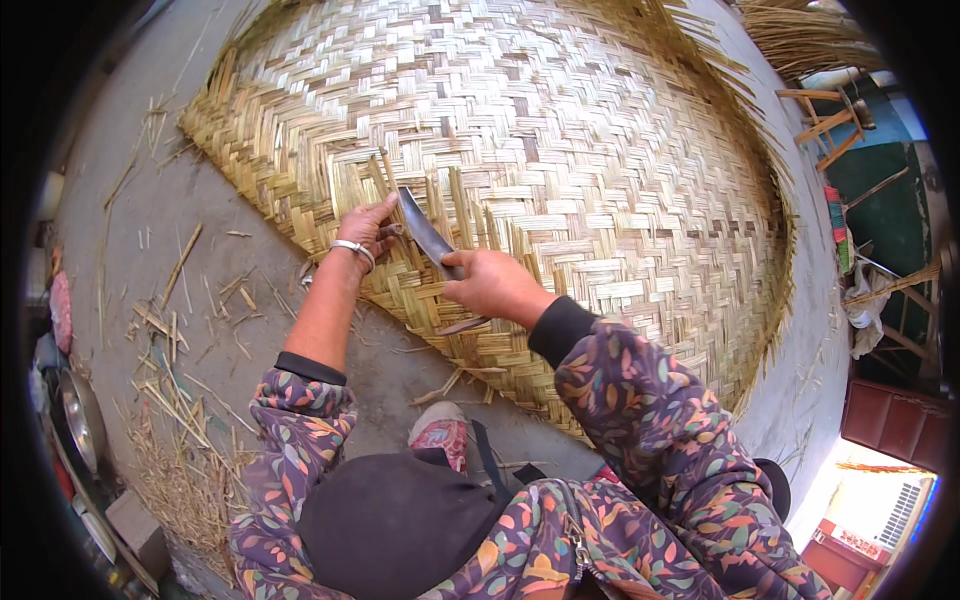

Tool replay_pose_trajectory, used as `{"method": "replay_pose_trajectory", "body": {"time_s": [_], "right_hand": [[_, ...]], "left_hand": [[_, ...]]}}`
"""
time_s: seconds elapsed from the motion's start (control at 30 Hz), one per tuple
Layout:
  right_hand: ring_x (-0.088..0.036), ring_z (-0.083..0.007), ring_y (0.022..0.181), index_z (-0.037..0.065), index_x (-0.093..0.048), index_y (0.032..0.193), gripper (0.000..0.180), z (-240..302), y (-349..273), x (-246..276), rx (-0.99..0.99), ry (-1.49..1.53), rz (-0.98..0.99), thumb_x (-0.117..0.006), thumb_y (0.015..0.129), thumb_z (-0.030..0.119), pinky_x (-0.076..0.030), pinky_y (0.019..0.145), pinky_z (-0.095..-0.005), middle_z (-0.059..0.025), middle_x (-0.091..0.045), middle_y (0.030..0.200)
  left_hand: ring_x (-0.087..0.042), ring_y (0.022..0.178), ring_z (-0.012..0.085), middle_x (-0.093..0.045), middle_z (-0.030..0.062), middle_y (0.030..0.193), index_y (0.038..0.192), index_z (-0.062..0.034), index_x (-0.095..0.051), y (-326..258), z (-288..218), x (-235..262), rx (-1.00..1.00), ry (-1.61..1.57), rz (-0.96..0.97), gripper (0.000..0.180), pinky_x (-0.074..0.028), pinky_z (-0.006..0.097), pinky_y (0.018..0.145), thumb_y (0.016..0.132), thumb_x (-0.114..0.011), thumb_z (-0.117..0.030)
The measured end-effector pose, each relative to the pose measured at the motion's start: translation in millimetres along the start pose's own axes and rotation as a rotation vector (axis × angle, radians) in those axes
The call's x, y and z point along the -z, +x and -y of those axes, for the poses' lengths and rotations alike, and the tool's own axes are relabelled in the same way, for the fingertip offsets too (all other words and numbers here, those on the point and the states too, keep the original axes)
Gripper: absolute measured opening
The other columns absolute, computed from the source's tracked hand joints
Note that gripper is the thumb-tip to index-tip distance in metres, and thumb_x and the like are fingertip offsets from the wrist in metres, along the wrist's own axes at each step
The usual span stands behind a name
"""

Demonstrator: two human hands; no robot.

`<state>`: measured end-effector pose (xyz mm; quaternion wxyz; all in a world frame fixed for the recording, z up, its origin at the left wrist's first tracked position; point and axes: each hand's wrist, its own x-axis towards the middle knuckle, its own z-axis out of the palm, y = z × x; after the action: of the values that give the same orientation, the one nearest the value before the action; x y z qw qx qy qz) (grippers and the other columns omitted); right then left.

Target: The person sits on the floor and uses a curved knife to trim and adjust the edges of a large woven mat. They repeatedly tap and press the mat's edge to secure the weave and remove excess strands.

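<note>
A large woven mat [560,130] of pale, flat plant strips lies in front of me, with loose strip ends standing up along its near edge. My right hand [496,287] is closed round the handle of a curved knife [426,232], whose dark blade points up and left toward my other hand. At that near edge my left hand [368,228] pinches a narrow strip [386,168] that sticks up from the weave. The blade's tip is right by the left fingertips; whether it touches the strip I cannot tell. A pale bracelet [354,250] circles my left wrist.
Strip offcuts [170,390] litter the grey concrete floor [225,270] at left. A metal basin [82,420] stands at the far left. A bundle of long stalks [810,35] and a wooden stool [828,125] are at the upper right. My shoe [440,432] is just below the mat's edge.
</note>
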<state>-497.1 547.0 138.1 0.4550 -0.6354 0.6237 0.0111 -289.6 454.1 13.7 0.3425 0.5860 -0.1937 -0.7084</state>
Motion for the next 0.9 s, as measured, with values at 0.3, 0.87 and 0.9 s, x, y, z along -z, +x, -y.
{"method": "replay_pose_trajectory", "body": {"time_s": [0.3,0.87,0.9], "right_hand": [[-0.067,-0.0331,0.094,0.019,-0.06,0.127,0.049,1.3,26.4,-34.8,-0.025,-0.157,-0.121,-0.065,0.081,0.034,-0.052,0.082,-0.0437,-0.0124,-0.071,0.096],[-0.068,-0.0335,0.094,0.014,-0.065,0.109,0.033,-1.0,23.6,-32.4,0.004,-0.18,-0.145,-0.063,0.08,0.029,-0.053,0.082,-0.0451,-0.0149,-0.071,0.095],[-0.068,-0.0335,0.094,0.014,-0.066,0.109,0.033,-0.9,23.4,-32.4,0.008,-0.19,-0.137,-0.063,0.08,0.029,-0.053,0.082,-0.0451,-0.0149,-0.071,0.095]], "left_hand": [[-0.052,0.046,0.0098,-0.053,-0.0029,0.062,0.077,-0.014,-0.058,-17.6,-11.8,-4.9,0.031,0.123,-0.04,0.025,-0.04,0.027,0.039,0.083,-0.079,-0.025],[-0.048,0.046,0.0104,-0.052,-0.0035,0.061,0.079,-0.0162,-0.058,0.0,-0.6,-6.6,0.134,0.188,-0.13,0.026,-0.044,0.026,0.039,0.081,-0.079,-0.032],[-0.048,0.046,0.0101,-0.052,-0.0034,0.061,0.079,-0.0159,-0.058,-1.5,-0.1,-5.6,0.15,0.171,-0.13,0.025,-0.045,0.026,0.039,0.081,-0.079,-0.031]]}}
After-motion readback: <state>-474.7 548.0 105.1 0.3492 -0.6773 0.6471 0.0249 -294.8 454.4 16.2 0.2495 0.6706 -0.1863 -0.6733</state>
